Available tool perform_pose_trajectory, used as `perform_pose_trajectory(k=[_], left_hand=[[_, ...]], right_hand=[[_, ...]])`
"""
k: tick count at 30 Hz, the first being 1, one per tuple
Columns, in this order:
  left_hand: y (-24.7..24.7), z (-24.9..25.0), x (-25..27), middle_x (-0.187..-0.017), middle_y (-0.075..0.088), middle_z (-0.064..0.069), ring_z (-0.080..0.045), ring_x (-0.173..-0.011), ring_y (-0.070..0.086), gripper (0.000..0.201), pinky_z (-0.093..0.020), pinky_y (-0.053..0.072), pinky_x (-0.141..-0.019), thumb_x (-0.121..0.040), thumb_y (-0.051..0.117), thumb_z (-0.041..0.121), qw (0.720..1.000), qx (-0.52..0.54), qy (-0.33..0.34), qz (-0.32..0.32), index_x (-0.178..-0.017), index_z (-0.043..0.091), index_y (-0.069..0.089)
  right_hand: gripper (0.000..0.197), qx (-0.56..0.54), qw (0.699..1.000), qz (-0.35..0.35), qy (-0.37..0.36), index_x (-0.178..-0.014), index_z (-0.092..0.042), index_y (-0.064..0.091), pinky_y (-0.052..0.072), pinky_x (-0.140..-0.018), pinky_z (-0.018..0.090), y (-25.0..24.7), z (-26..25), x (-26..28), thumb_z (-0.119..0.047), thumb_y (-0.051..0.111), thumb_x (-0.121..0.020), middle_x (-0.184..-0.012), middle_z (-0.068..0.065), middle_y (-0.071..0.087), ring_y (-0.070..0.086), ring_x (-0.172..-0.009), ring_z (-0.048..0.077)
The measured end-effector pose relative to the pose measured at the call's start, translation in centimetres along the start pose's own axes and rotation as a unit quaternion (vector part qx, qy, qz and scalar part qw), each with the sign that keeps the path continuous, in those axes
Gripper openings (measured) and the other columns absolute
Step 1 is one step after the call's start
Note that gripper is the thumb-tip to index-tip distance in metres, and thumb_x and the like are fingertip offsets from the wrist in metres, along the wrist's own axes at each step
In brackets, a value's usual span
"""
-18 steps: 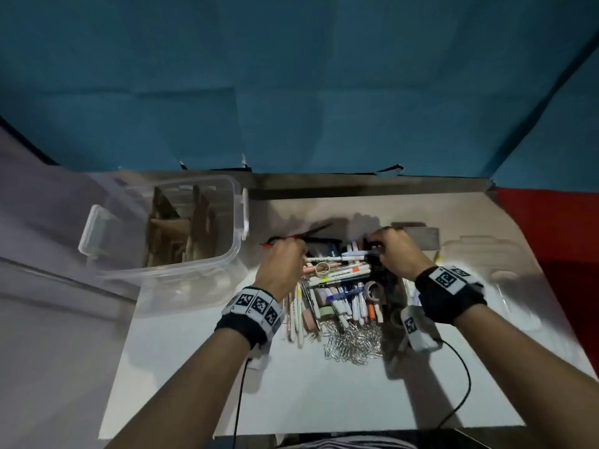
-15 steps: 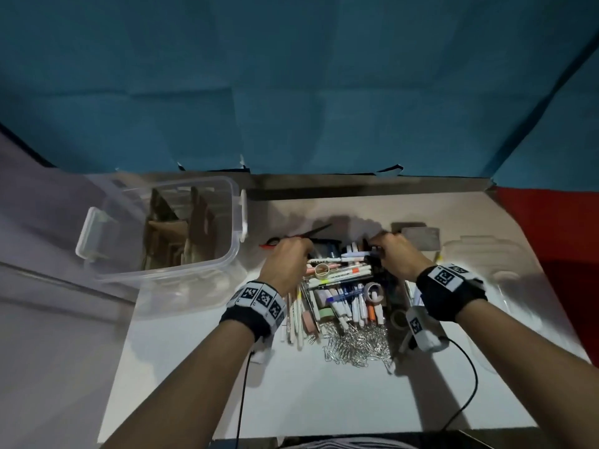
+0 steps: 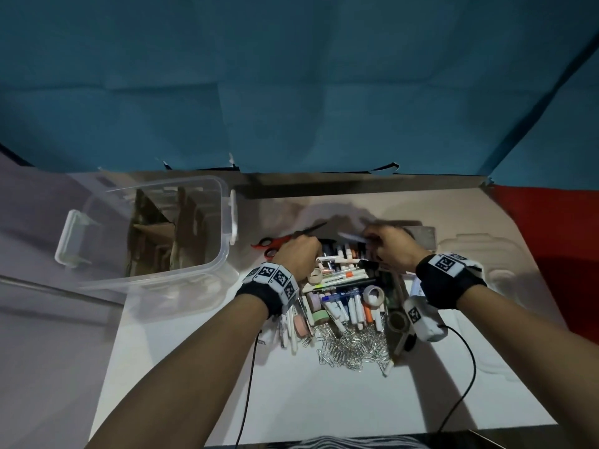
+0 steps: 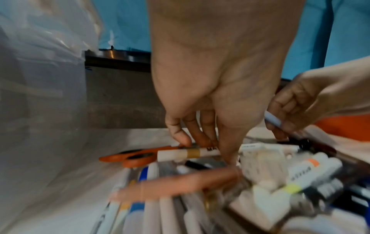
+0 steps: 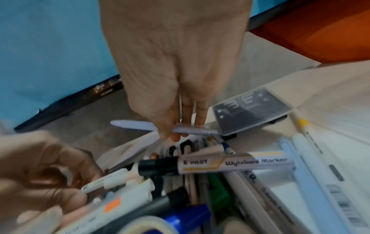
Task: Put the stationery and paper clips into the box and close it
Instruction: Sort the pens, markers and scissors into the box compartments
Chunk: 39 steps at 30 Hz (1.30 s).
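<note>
My left hand (image 3: 299, 254) is down on the heap of pens, markers and tape rolls (image 3: 343, 293) at the middle of the white table (image 3: 324, 393). Its fingers are curled, pinching a white marker with a gold band (image 4: 188, 153) against the pile; the orange-handled scissors (image 4: 132, 157) lie just beyond it, toward ten o'clock of the heap.

My right hand (image 3: 393, 251) is at about one o'clock of the heap, thumb and fingertips (image 5: 197, 121) closed on a pale lilac pen (image 5: 148, 128), which sits crosswise and clear of the pile. Just under it lies a black-capped whiteboard marker with a white and gold label (image 5: 218, 163), resting across other pens. A small flat dark grey case with a clear lid (image 5: 253, 110) sits on the table at two o'clock, beside my right fingers.

The silver paper clips (image 3: 351, 346) are scattered at six o'clock of the heap, nearest me, touching the pen ends.

The clear plastic storage box (image 3: 146, 234) stands open at nine to ten o'clock, with brown cardboard dividers inside. Its clear lid (image 3: 479, 267) lies flat on the table at three o'clock.
</note>
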<state>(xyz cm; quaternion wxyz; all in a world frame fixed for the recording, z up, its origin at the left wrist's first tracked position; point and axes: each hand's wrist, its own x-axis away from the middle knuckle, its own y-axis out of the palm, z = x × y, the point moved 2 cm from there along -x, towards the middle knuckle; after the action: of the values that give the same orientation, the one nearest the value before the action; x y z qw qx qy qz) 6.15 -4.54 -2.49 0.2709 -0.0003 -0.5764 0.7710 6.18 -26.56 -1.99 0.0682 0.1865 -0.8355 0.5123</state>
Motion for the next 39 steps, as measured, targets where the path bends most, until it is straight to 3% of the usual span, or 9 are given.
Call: perform_pose_trajectory(k=[6, 11, 16, 20, 23, 28, 32, 35, 39], left_hand=[[-2.1, -0.5, 0.5, -0.092, 0.062, -0.002, -0.018, -0.076, 0.063, 0.014, -0.04, 0.058, -0.074, -0.099, 0.051, 0.02, 0.997, 0.066, 0.005, 0.05, -0.101, 0.014, 0.064], [-2.6, -1.0, 1.8, -0.099, 0.056, -0.005, -0.022, -0.079, 0.062, 0.016, -0.037, 0.055, -0.067, -0.098, 0.046, 0.017, 0.992, 0.099, -0.018, 0.075, -0.113, 0.012, 0.05], [-1.2, -2.5, 2.2, -0.093, 0.064, -0.005, -0.022, -0.077, 0.065, 0.008, -0.041, 0.058, -0.074, -0.09, 0.059, 0.013, 0.997, 0.066, -0.048, 0.014, -0.096, 0.013, 0.064], [-0.1, -2.5, 2.4, -0.088, 0.064, -0.003, -0.018, -0.076, 0.064, 0.012, -0.037, 0.058, -0.071, -0.087, 0.074, 0.017, 0.997, 0.055, -0.041, -0.038, -0.085, 0.01, 0.065], [0.1, -2.4, 2.2, -0.088, 0.064, -0.003, -0.018, -0.078, 0.064, 0.015, -0.031, 0.054, -0.068, -0.089, 0.074, 0.02, 0.997, 0.048, -0.048, -0.039, -0.085, 0.01, 0.064], [-0.4, -2.3, 2.2, -0.088, 0.067, -0.005, -0.019, -0.077, 0.066, 0.015, -0.036, 0.059, -0.073, -0.089, 0.074, 0.021, 0.995, 0.036, -0.062, -0.066, -0.086, 0.01, 0.064], [-1.4, -1.8, 2.9, -0.09, 0.066, -0.003, -0.017, -0.077, 0.066, 0.013, -0.035, 0.06, -0.072, -0.091, 0.068, 0.014, 0.994, 0.025, -0.072, -0.074, -0.104, 0.011, 0.065], [-3.6, -0.7, 4.5, -0.09, 0.059, 0.002, -0.013, -0.074, 0.057, 0.016, -0.027, 0.049, -0.061, -0.097, 0.058, 0.012, 0.994, 0.04, -0.092, -0.039, -0.112, 0.013, 0.061], [-9.0, 0.6, 9.9, -0.095, 0.061, 0.0, -0.01, -0.071, 0.056, 0.013, -0.023, 0.038, -0.054, -0.102, 0.054, 0.025, 0.986, 0.131, -0.097, 0.033, -0.112, 0.019, 0.058]], right_hand=[[0.011, -0.113, 0.991, 0.068, 0.036, -0.084, -0.023, 0.052, 0.04, -0.052, 0.032, -2.1, -0.5, 0.2, -0.015, 0.051, -0.093, -0.074, 0.005, 0.061, 0.056, -0.06, 0.021], [0.006, -0.07, 0.996, -0.051, 0.026, -0.092, -0.012, 0.057, 0.042, -0.053, 0.024, -1.3, -2.1, 0.2, -0.017, 0.055, -0.094, -0.079, 0.005, 0.06, 0.057, -0.061, 0.018], [0.005, -0.013, 0.993, -0.118, -0.004, -0.087, -0.021, 0.062, 0.039, -0.054, 0.018, -0.1, -3.3, -0.2, -0.019, 0.065, -0.091, -0.077, -0.004, 0.065, 0.061, -0.066, 0.009], [0.005, 0.022, 0.991, -0.129, -0.004, -0.087, -0.02, 0.063, 0.048, -0.064, 0.022, 0.4, -3.5, -0.3, -0.018, 0.066, -0.09, -0.084, 0.001, 0.069, 0.066, -0.076, 0.015], [0.003, 0.037, 0.991, -0.125, -0.007, -0.091, -0.015, 0.066, 0.053, -0.075, 0.029, 0.4, -3.7, -0.1, -0.013, 0.066, -0.09, -0.088, 0.003, 0.069, 0.066, -0.079, 0.018], [0.011, 0.032, 0.991, -0.132, -0.018, -0.086, -0.022, 0.06, 0.045, -0.073, 0.024, 0.4, -3.9, 0.0, -0.013, 0.063, -0.092, -0.086, -0.003, 0.064, 0.062, -0.08, 0.016], [0.016, -0.044, 0.994, -0.104, -0.005, -0.086, -0.028, 0.053, 0.041, -0.061, 0.018, -1.3, -4.5, 1.0, -0.018, 0.058, -0.097, -0.085, -0.004, 0.06, 0.058, -0.07, 0.009], [0.002, -0.131, 0.991, -0.036, -0.003, -0.099, -0.023, 0.057, 0.043, -0.057, 0.021, -3.8, -6.0, 1.9, -0.024, 0.058, -0.098, -0.088, 0.0, 0.061, 0.056, -0.068, 0.013], [0.011, -0.231, 0.971, 0.047, -0.033, -0.102, -0.022, 0.06, 0.046, -0.067, 0.031, -6.8, -9.6, 3.1, -0.031, 0.054, -0.1, -0.086, 0.003, 0.066, 0.057, -0.072, 0.013]])
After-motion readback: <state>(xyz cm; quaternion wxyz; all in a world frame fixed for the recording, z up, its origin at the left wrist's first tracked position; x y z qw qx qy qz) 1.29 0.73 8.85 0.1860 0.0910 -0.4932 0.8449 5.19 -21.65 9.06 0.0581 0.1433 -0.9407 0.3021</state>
